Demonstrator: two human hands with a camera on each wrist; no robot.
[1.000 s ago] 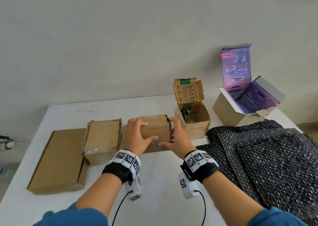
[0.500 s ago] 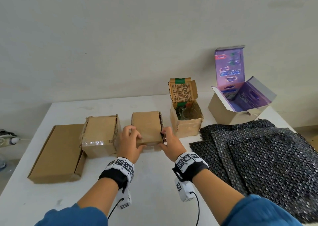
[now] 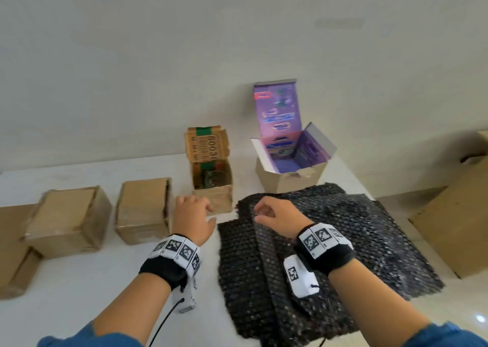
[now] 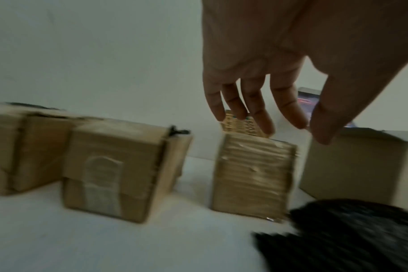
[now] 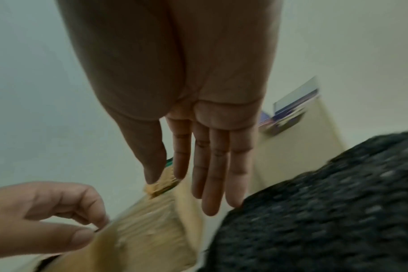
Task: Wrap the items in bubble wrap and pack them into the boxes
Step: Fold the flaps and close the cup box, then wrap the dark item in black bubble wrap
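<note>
Both hands hanging empty, fingers relaxed: left hand (image 3: 194,214) nearest the open box (image 3: 212,185) just ahead; right hand (image 3: 277,216) hovering over the wrap (image 3: 343,241).

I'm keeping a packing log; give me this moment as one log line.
left hand open, empty, by open barcode box | right hand open over bubble wrap | closed box set down

A plain room with 1 white table (image 3: 79,280) standing against a bare wall (image 3: 184,56).

Soft, even light is falling across the off-white wall, and a pale floor (image 3: 470,307) is showing to the right of the table, where a large brown carton (image 3: 459,220) is sitting beside it, another carton's corner peeking behind.
</note>
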